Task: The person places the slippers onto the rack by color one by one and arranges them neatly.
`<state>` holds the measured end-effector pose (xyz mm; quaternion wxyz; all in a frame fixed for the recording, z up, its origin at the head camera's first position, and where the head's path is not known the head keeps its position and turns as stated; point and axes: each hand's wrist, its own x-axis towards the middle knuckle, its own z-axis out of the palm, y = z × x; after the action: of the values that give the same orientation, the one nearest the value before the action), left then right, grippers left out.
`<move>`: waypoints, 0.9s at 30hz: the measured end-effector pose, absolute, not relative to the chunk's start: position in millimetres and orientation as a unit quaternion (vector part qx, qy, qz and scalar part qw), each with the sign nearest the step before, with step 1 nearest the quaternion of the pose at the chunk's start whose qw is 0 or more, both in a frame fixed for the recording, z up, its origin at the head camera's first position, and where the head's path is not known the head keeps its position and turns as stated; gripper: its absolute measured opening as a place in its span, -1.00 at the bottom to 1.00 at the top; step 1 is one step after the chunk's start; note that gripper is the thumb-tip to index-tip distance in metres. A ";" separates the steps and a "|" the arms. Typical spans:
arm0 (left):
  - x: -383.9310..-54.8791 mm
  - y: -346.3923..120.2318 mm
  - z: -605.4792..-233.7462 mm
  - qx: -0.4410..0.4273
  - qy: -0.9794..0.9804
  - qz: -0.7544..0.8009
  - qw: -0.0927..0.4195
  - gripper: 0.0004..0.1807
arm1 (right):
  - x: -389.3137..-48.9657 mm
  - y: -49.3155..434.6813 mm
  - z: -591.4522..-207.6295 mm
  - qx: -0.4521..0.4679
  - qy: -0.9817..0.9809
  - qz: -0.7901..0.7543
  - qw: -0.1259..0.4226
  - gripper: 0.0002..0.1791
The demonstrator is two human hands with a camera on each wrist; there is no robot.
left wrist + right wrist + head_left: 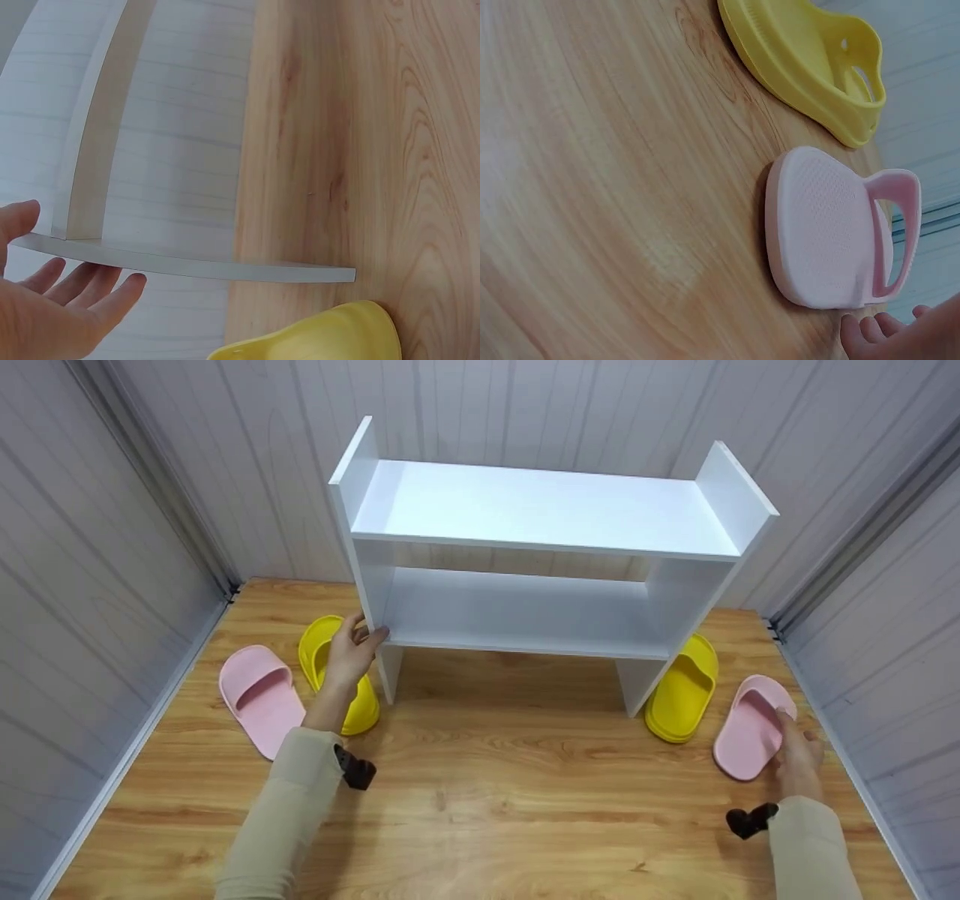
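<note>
A white two-tier shelf (525,611) stands against the back wall. My left hand (352,652) is at its left side panel (195,266), thumb on the inner side and fingers along the outer side, near the lower board. Just behind that hand lies a yellow clog (364,709), partly covered by the hand and wrist. Over on the right, my right hand (801,754) is beside a pink slipper (746,739), its loosely bent fingers (866,330) right at the slipper's outer edge. The slipper rests flat on the floor, its toe strap toward the wall.
Another pink slipper (262,705) lies at the far left, beside the yellow clog. A second yellow clog (682,694) sits by the shelf's right leg. Panelled walls (97,607) enclose the wooden floor (510,795) on the left, back and right.
</note>
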<state>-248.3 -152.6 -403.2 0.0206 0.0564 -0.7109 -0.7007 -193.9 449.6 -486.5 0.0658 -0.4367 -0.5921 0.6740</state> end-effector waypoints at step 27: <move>-247.8 -152.9 -404.2 0.049 -0.746 -0.665 0.009 -0.44 | -199.8 417.4 -497.9 -0.421 -0.795 0.438 -0.011 0.28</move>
<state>-247.8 -152.9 -404.2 0.0090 0.0487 -0.7456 -0.6645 -199.8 417.4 -497.9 -0.0109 -0.4205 -0.7945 0.4379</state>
